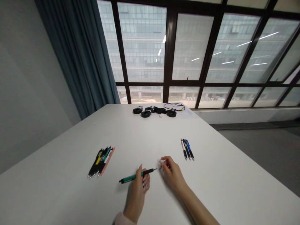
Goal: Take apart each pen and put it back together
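Green-barrelled pen [136, 176] lies gripped in the left hand [138, 190] just above the white table [211, 187], its tip meeting the right hand [172, 173], whose fingers pinch a small white piece [162, 161].

Two bare hands rise from the lower centre of the frame. The left hand [138, 187] shows a pale pink sleeve cuff at its wrist, by the bottom edge. The right hand [172, 174] has a bare forearm, with no sleeve in view.
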### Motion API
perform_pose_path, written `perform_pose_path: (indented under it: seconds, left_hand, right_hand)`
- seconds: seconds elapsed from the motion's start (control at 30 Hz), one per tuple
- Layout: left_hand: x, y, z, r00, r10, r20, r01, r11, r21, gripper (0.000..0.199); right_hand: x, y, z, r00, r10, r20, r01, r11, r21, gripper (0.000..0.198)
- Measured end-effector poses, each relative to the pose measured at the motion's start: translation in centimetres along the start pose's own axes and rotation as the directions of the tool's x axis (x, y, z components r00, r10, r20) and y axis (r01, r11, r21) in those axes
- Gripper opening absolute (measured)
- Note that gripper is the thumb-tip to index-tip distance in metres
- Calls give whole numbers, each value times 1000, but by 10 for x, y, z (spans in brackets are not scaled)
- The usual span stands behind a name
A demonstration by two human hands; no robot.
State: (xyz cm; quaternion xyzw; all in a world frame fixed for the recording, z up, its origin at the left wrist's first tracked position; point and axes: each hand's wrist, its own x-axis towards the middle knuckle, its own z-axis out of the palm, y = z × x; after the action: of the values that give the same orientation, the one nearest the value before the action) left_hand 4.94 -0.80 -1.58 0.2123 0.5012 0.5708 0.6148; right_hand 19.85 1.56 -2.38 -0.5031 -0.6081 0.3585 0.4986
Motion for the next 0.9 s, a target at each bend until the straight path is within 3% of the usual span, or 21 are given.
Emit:
perform_pose_path:
  seconds: [0.07, 0.13, 0.47, 0.9]
  left_hand:
    - [-4, 5, 0, 1000, 3, -31, -5, 997, -80, 62]
    - [-6, 7, -1, 999, 6, -46, -11, 994, -112, 59]
    - [3, -1, -5, 999, 19, -37, -20, 999, -38, 60]
    - [1, -2, -2, 1000, -3, -5, 3, 999, 47, 63]
  right_hand:
    - [3, -2, -2, 996, 94, 4, -92, 963, 253, 48]
    - [6, -7, -3, 987, 156, 28, -157, 928, 338, 56]
    - [2, -20, 10, 978, 192, 76, -205, 864, 460, 55]
    - [-3, -20, 16, 974, 184, 130, -222, 886, 407, 57]
